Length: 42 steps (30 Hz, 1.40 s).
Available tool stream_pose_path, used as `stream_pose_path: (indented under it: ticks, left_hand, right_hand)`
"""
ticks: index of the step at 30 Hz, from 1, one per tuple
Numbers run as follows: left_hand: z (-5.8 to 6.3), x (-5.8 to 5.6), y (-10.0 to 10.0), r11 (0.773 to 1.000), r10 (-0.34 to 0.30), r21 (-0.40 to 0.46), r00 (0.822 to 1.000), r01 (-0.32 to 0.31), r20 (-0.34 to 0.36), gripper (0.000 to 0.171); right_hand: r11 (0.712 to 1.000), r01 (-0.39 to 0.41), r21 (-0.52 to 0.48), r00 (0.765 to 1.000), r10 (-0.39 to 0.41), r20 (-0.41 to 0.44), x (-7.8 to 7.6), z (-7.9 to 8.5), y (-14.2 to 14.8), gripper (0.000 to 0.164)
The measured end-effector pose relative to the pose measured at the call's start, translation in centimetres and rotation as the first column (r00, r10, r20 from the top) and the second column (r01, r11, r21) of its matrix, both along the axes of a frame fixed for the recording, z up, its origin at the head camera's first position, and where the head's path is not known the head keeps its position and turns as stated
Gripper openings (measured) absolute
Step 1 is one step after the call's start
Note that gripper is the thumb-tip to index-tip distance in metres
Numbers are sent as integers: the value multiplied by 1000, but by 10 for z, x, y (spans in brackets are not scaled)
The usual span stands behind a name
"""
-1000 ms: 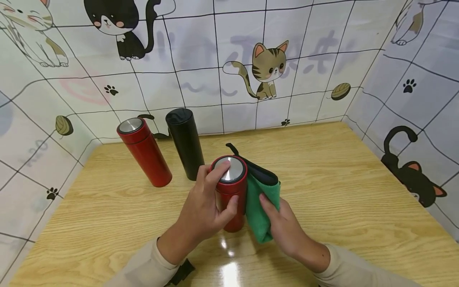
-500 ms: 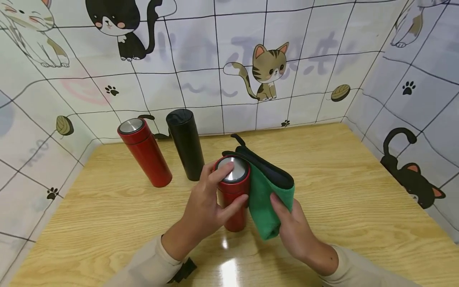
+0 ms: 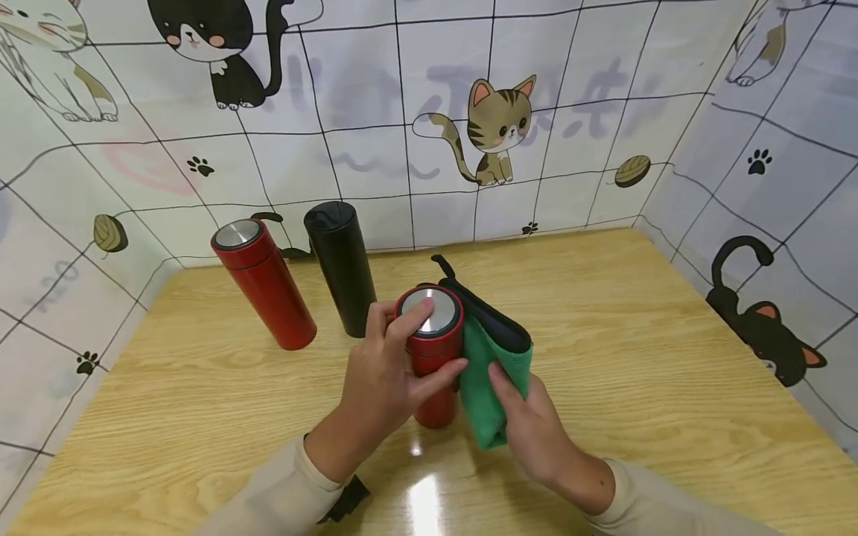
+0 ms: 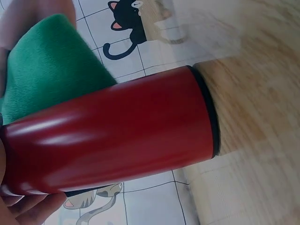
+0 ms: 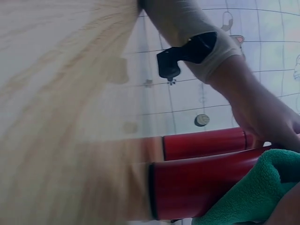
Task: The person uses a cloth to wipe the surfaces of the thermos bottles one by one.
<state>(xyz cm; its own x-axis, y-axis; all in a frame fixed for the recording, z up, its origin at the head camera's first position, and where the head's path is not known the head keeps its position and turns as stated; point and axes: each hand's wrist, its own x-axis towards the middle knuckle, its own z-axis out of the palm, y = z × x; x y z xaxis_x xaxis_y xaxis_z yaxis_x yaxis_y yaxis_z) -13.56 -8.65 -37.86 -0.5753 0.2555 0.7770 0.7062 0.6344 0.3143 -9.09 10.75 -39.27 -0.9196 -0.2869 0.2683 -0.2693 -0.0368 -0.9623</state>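
Observation:
A red thermos flask (image 3: 436,350) with a silver lid stands upright on the wooden table. My left hand (image 3: 378,372) grips its upper part, one finger lying on the lid and the thumb across the front. Against the flask's right side is a folded green cloth (image 3: 492,387) with a dark band along its upper edge. My right hand (image 3: 543,432) pinches this cloth, thumb on the near side. The left wrist view shows the flask's body (image 4: 117,136) with the cloth (image 4: 51,70) touching it. Fingers behind the flask and cloth are partly hidden.
Farther back on the left stand a second red thermos flask (image 3: 264,286) and a black tumbler (image 3: 340,268), apart from the held flask. A cat-printed sheet (image 3: 362,112) rises behind and at both sides of the table (image 3: 637,357).
The cloth and right hand swung out to the right, then came back left along the flask. The flask shifted slightly with them, while the left hand kept its grip on top.

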Motion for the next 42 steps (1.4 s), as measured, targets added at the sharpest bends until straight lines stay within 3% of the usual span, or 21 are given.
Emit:
stream_pose_path:
  ticks: [4, 8, 12, 16, 24, 30, 33, 36, 42]
  left_hand:
    - [2, 0, -3, 1000, -1, -17, 1000, 1, -2, 68]
    - [5, 2, -7, 999, -17, -43, 999, 18, 37, 59]
    - [14, 4, -10, 997, -49, -54, 995, 54, 92, 61]
    - [19, 6, -10, 996, -65, -60, 990, 73, 126, 65]
    - [16, 5, -8, 996, -49, -61, 983, 61, 175, 68]
    - [15, 4, -6, 993, -99, -37, 971, 110, 217, 75]
    - [14, 4, -4, 990, -141, 8, 962, 143, 236, 80]
    - [13, 3, -3, 990, -139, 31, 963, 135, 232, 80]
    - [11, 3, -2, 999, -25, -42, 980, 34, 199, 78]
  right_hand:
    - [999, -2, 39, 999, 0, 44, -3, -3, -2, 34]
    - [997, 17, 75, 995, -25, 101, -6, -4, -3, 37]
    - [995, 36, 90, 993, -45, 107, -7, -2, -1, 38]
    - [996, 33, 80, 998, -37, 47, -5, 4, 2, 36]
    - [999, 40, -15, 995, -41, -86, 4, 11, 8, 34]
    - [996, 3, -86, 951, -30, -307, 8, 7, 10, 56]
    - [995, -19, -95, 936, -15, -352, 7, 7, 9, 60]
    - [996, -35, -85, 944, 5, -329, 7, 7, 8, 59]
    - [1000, -18, -26, 981, 12, -195, 7, 5, 7, 44]
